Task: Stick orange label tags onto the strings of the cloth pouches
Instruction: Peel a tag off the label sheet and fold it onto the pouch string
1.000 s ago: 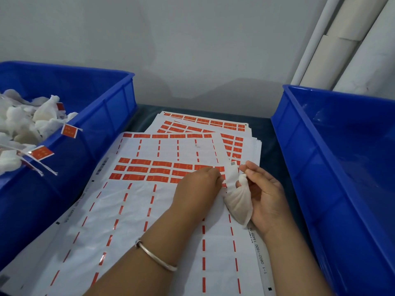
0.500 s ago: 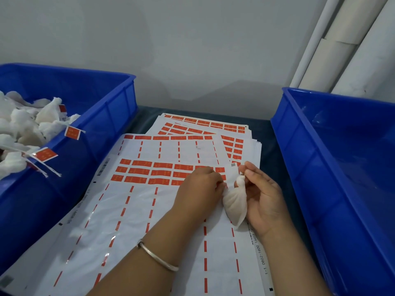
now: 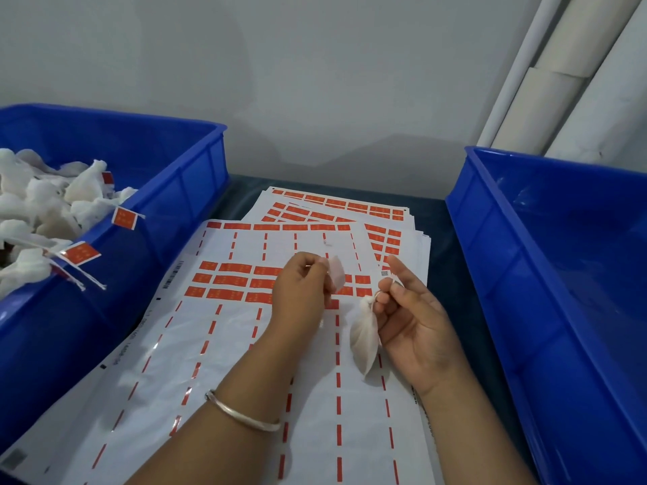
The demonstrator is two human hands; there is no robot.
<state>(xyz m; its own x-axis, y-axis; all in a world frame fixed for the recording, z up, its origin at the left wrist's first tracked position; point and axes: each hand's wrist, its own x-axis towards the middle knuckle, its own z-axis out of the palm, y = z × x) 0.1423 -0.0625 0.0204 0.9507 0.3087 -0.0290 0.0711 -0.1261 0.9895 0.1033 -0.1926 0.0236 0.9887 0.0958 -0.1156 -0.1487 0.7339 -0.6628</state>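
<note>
My left hand (image 3: 300, 290) pinches a peeled label (image 3: 336, 276) whose pale back faces me, held just above the label sheet (image 3: 224, 344). My right hand (image 3: 411, 318) pinches the tied neck of a white cloth pouch (image 3: 364, 339), which hangs down beside the palm. A small gap separates the label from the pouch. Rows of orange labels (image 3: 229, 281) remain on the top sheet to the left of my left hand. The pouch's string is too thin to make out.
A blue bin (image 3: 196, 176) at the left holds several white pouches (image 3: 38, 211) with orange tags (image 3: 124, 218) hanging over its rim. Another blue bin (image 3: 490, 260) stands at the right. More label sheets (image 3: 350, 204) are stacked behind, and white pipes run up the far right corner.
My left hand has lifted off the sheet with a label peeled away. The hands have moved apart, and the pouch now dangles from my right fingertips instead of lying in the palm.
</note>
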